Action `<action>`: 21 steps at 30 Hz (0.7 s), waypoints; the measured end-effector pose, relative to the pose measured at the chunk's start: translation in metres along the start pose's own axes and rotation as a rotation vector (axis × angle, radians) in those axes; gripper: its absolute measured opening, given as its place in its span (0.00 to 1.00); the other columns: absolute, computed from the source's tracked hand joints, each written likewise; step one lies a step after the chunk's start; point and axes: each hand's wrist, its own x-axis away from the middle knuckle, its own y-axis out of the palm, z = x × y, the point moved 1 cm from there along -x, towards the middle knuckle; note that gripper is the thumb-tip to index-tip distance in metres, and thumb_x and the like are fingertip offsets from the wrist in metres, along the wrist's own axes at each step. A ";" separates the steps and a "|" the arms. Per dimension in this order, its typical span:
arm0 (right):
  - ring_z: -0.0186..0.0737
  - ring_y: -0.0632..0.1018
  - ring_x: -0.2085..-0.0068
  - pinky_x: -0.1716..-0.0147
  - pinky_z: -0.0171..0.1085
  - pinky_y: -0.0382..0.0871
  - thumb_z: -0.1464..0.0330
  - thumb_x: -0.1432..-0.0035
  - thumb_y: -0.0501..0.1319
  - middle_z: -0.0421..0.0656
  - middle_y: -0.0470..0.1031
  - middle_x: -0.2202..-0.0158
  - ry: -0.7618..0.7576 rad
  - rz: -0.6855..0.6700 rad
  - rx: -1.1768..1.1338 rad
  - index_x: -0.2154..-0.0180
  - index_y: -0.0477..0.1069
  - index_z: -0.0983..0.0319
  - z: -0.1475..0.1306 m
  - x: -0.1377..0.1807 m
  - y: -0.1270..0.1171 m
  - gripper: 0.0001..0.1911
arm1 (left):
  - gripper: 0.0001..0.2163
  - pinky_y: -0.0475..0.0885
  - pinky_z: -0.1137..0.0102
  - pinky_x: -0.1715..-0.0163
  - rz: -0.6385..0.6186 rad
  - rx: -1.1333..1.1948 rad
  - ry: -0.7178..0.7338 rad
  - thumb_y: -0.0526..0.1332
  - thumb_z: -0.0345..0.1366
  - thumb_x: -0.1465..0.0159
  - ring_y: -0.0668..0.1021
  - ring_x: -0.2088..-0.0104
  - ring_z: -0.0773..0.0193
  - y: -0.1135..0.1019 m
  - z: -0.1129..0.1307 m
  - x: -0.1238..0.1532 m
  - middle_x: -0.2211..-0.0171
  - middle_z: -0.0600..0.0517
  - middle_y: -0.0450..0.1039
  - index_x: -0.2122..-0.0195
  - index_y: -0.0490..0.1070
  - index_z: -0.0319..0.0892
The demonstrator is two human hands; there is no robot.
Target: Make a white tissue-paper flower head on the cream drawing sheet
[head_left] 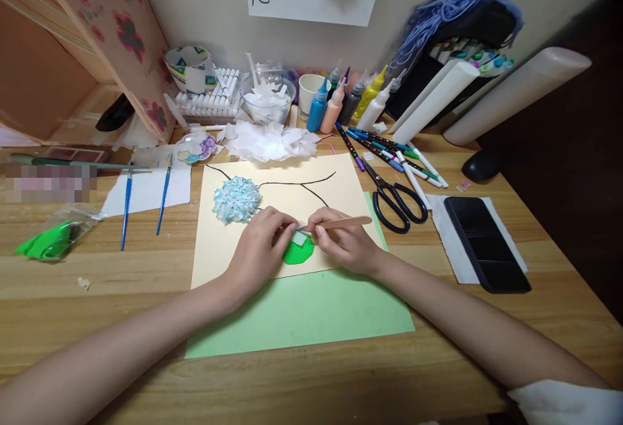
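A cream sheet (pixel 228 250) lies on a larger green sheet (pixel 316 315) on the wooden table. On it are black drawn branch lines, a blue-white tissue flower (pixel 236 198) and a green leaf shape (pixel 298 253). My left hand (pixel 260 246) is closed, pinching a small white paper piece (pixel 300 237) just above the leaf. My right hand (pixel 343 243) grips a wooden stick (pixel 343 222) whose tip meets that paper piece.
Black scissors (pixel 396 201) and several markers (pixel 389 152) lie right of the sheet. A black phone (pixel 487 243) rests on white paper. Paint bottles (pixel 341 100), a bowl and pile of tissue scraps (pixel 267 139), a palette (pixel 196 147) and two brushes (pixel 146 198) stand behind and left.
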 end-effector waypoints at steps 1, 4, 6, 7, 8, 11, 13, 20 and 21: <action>0.37 0.72 0.66 0.65 0.37 0.66 0.74 0.38 0.48 0.42 0.69 0.70 0.000 -0.005 -0.007 0.67 0.63 0.61 0.000 0.000 0.000 0.08 | 0.08 0.64 0.70 0.67 0.000 0.009 -0.008 0.53 0.35 0.35 0.71 0.66 0.64 0.000 0.000 0.000 0.68 0.52 0.69 0.65 0.72 0.42; 0.36 0.72 0.68 0.66 0.36 0.67 0.73 0.36 0.46 0.42 0.69 0.68 0.032 -0.018 -0.054 0.66 0.63 0.61 0.001 0.001 0.001 0.09 | 0.09 0.64 0.69 0.65 0.008 0.044 -0.037 0.51 0.36 0.33 0.71 0.65 0.63 -0.001 0.001 0.000 0.67 0.52 0.71 0.65 0.70 0.42; 0.34 0.72 0.69 0.67 0.36 0.67 0.72 0.35 0.45 0.42 0.68 0.67 0.093 -0.021 -0.088 0.64 0.63 0.61 0.003 0.002 0.002 0.09 | 0.10 0.64 0.69 0.64 0.013 0.067 -0.053 0.50 0.36 0.33 0.72 0.64 0.63 -0.001 0.002 0.000 0.66 0.52 0.71 0.64 0.70 0.41; 0.34 0.72 0.69 0.68 0.35 0.67 0.72 0.35 0.45 0.42 0.68 0.67 0.125 -0.023 -0.101 0.64 0.63 0.61 0.004 0.003 0.003 0.10 | 0.10 0.64 0.69 0.63 0.015 0.078 -0.058 0.50 0.36 0.33 0.72 0.63 0.63 -0.001 0.002 0.000 0.65 0.52 0.72 0.64 0.70 0.42; 0.33 0.72 0.69 0.68 0.35 0.68 0.72 0.35 0.45 0.42 0.67 0.66 0.148 -0.025 -0.108 0.63 0.63 0.61 0.005 0.004 0.003 0.10 | 0.10 0.64 0.69 0.63 0.015 0.089 -0.062 0.50 0.36 0.33 0.72 0.63 0.63 -0.001 0.002 0.000 0.65 0.52 0.72 0.63 0.70 0.42; 0.33 0.72 0.69 0.69 0.34 0.67 0.72 0.35 0.45 0.42 0.67 0.67 0.139 0.019 -0.112 0.63 0.63 0.61 0.005 0.006 0.003 0.09 | 0.11 0.64 0.70 0.63 0.019 0.105 -0.067 0.50 0.36 0.32 0.72 0.63 0.64 -0.001 0.002 0.000 0.65 0.52 0.72 0.63 0.70 0.42; 0.33 0.72 0.70 0.70 0.34 0.67 0.72 0.35 0.45 0.41 0.66 0.69 0.105 0.061 -0.110 0.64 0.62 0.61 0.005 0.007 0.001 0.09 | 0.11 0.64 0.70 0.63 0.025 0.110 -0.068 0.50 0.36 0.32 0.73 0.63 0.64 -0.001 0.001 0.000 0.65 0.52 0.72 0.63 0.71 0.42; 0.35 0.71 0.67 0.66 0.36 0.68 0.74 0.36 0.46 0.43 0.68 0.68 -0.026 -0.004 -0.036 0.66 0.62 0.61 0.000 0.003 0.003 0.08 | 0.11 0.64 0.70 0.63 0.013 0.090 -0.078 0.50 0.36 0.32 0.72 0.63 0.64 -0.002 0.002 0.001 0.66 0.52 0.72 0.63 0.70 0.41; 0.36 0.72 0.67 0.66 0.36 0.67 0.74 0.37 0.47 0.43 0.68 0.68 -0.031 -0.009 -0.025 0.66 0.62 0.61 0.000 0.002 0.003 0.08 | 0.11 0.64 0.70 0.63 0.009 0.086 -0.079 0.50 0.36 0.32 0.72 0.63 0.64 -0.002 0.002 0.001 0.66 0.52 0.72 0.63 0.70 0.41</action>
